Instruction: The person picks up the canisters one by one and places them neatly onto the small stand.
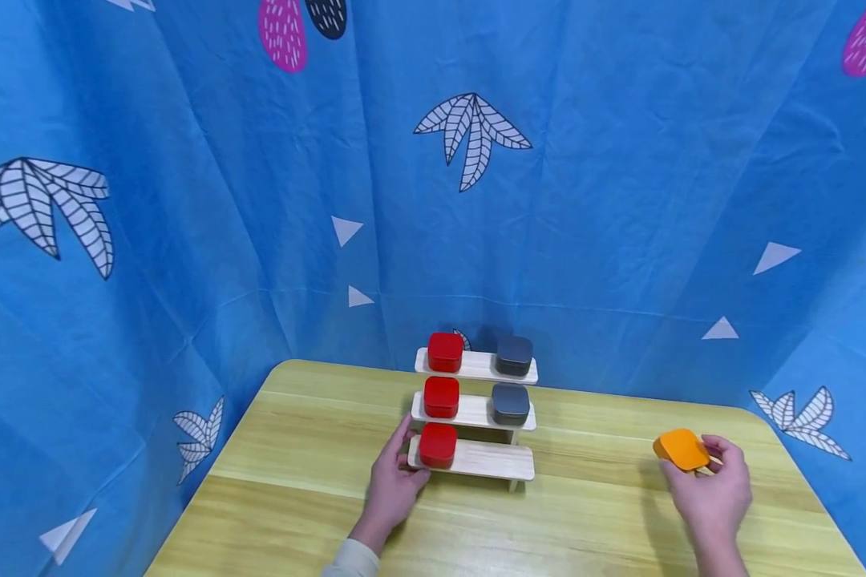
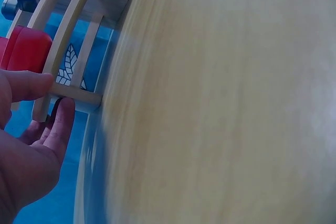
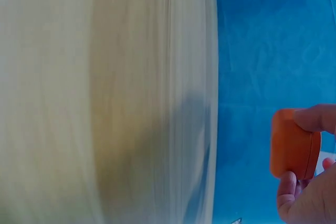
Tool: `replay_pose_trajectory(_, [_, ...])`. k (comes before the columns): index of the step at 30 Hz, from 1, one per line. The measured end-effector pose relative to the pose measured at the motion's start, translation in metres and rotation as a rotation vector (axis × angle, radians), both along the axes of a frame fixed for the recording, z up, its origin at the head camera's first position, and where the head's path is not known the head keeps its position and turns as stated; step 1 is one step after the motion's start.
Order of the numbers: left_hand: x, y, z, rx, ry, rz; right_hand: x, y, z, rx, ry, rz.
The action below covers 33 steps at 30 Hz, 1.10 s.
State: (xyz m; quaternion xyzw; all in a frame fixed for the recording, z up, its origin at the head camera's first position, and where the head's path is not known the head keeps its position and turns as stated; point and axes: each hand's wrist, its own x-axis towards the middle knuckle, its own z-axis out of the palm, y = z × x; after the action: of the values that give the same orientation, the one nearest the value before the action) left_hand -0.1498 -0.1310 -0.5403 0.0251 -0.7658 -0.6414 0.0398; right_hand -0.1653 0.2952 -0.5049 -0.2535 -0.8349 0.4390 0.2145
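A three-step wooden stand (image 1: 491, 458) carries three small red boxes (image 1: 438, 445) on its left side, one per step. Two dark blue-grey boxes (image 1: 511, 403) sit at the right of the top and middle steps. My left hand (image 1: 395, 478) grips the left end of the lowest step; in the left wrist view the thumb lies by a red box (image 2: 29, 50) and the fingers curl beneath the board. Off to the right of the stand, my right hand (image 1: 714, 489) holds an orange rounded box (image 1: 681, 449) above the table, pinched between thumb and fingers in the right wrist view.
The stand rests on a light wooden table (image 1: 584, 513), near its back edge. Blue patterned cloth (image 1: 621, 200) hangs behind the table and along both sides.
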Motion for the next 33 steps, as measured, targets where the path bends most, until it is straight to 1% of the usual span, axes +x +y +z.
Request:
replay_pose_trajectory(7, [0.000,0.000,-0.001,-0.005,0.006,0.005,0.003,-0.015,0.000,-0.013,0.072,0.016])
replay_pose_trajectory(13, [-0.003,0.000,0.001,-0.009,0.019,0.008,0.001,-0.028,0.010,-0.060,0.144,0.045])
replay_pose_trajectory(17, [-0.003,0.000,0.003,-0.003,0.021,0.009,0.001,-0.037,0.017,-0.071,0.178,0.055])
replay_pose_trajectory(26, [-0.001,0.000,0.004,0.007,0.021,0.001,0.006,-0.050,0.024,-0.113,0.164,0.082])
replay_pose_trajectory(33, [0.001,0.000,0.001,0.012,0.013,-0.001,0.011,-0.058,0.024,-0.087,0.147,0.095])
